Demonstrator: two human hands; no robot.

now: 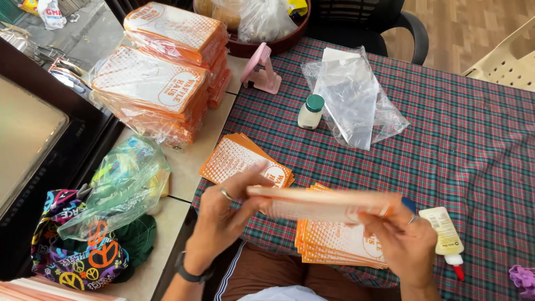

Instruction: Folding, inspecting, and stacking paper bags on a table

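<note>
Both hands, left hand (220, 214) and right hand (404, 239), pinch 1 flat orange paper sleeve (323, 203) by its ends. A loose pinch could drop it onto the stack of sleeves (340, 242) or knock the glue bottle (446, 231) beside it.

Tabletop, plaid cloth (473, 139): two orange card piles (239, 159) (334, 242) near front edge; glue bottle (447, 237) beside; small jar (310, 111), clear bag (354, 100) mid; pink stand (261, 69), possibly a holder, at left edge

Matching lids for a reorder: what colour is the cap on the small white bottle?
Green, on the small white plastic bottle; clearest in the head view.
</note>
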